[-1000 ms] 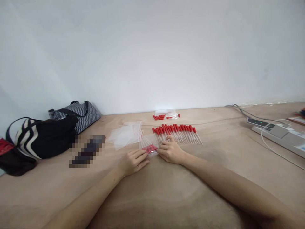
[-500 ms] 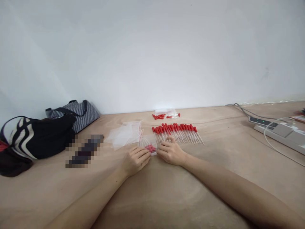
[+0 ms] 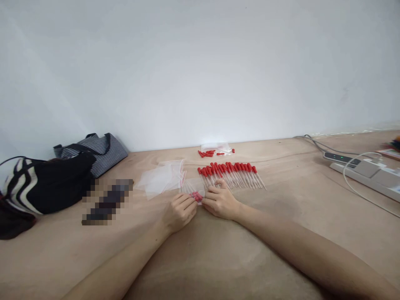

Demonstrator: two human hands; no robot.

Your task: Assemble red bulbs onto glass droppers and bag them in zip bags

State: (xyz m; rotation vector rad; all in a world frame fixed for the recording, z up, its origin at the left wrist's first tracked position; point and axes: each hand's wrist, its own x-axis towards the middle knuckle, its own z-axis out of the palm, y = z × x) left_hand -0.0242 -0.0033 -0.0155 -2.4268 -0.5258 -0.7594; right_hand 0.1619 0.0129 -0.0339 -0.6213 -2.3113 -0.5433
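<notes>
A small clear zip bag (image 3: 193, 185) lies on the table, holding several droppers with red bulbs (image 3: 196, 196). My left hand (image 3: 181, 211) grips the bag's lower left edge with curled fingers. At its lower right edge, my right hand (image 3: 220, 202) is closed on the bag too, thumb and fingers bent. Just beyond my right hand, a row of glass-looking droppers (image 3: 240, 173) lies side by side, their red bulbs pointing away from me. Left of the held bag, flat zip bags (image 3: 161, 178) with red seal lines overlap in a pile. The fingertips are partly hidden.
Loose red bulbs (image 3: 206, 153) lie near the wall with another clear bag (image 3: 215, 146). On the left are a striped bag (image 3: 109, 156), a black bag (image 3: 64, 181) and a blurred dark object (image 3: 108, 202). A power strip (image 3: 368, 177) with cables sits at right.
The view has shifted slightly. Both hands stay on the zip bag, and the droppers inside keep nearly the same place, with the fingers moving only a little.
</notes>
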